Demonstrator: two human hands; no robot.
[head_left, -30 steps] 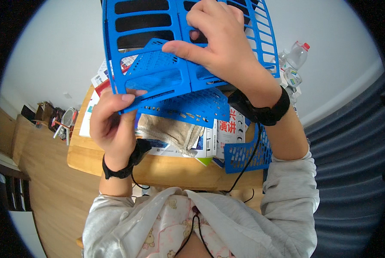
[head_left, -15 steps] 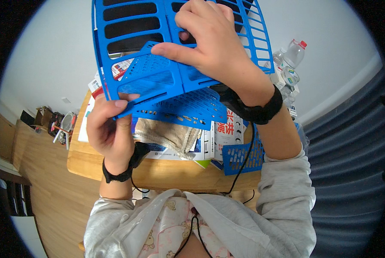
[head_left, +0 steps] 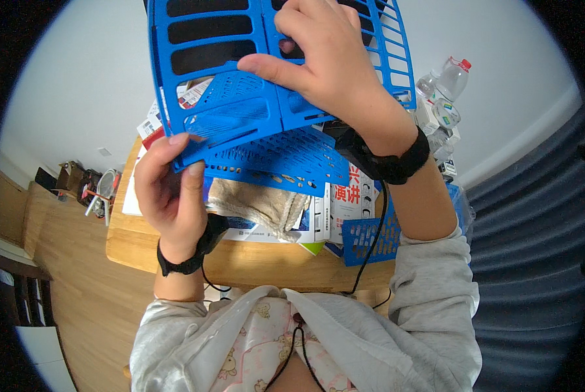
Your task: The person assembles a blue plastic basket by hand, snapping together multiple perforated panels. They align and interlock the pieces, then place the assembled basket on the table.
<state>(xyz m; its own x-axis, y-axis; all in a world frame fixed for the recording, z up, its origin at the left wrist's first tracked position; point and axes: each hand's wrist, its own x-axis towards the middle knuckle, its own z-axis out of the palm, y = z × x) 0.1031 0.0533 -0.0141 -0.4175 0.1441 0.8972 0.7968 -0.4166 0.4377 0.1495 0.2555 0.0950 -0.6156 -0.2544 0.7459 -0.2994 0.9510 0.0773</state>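
A person seated at a wooden table point(head_left: 175, 258) holds a set of blue plastic panels point(head_left: 240, 98) up close to the face, above the tabletop. The right hand point(head_left: 332, 72) grips the panels from the upper side: its thumb lies flat across the perforated sheet, pointing left, while the other fingers point(head_left: 292, 26) curl over the slotted panel behind, one fingertip poking into a slot. The left hand point(head_left: 171, 189) pinches the lower left corner of the panels, thumb in front and forefinger beside it pressed against the plastic edge, the remaining fingers folded behind where they cannot be made out. The panels thus lie between the two hands, tilted, with the perforated sheet in front of the slotted one. Both wrists wear black bands point(head_left: 387, 163). Below the panels, on the table, rest a folded beige cloth point(head_left: 260, 206), printed papers point(head_left: 345, 202) and a small blue basket point(head_left: 371, 238). Clear plastic bottles point(head_left: 446, 85) stand at the table's far right end.
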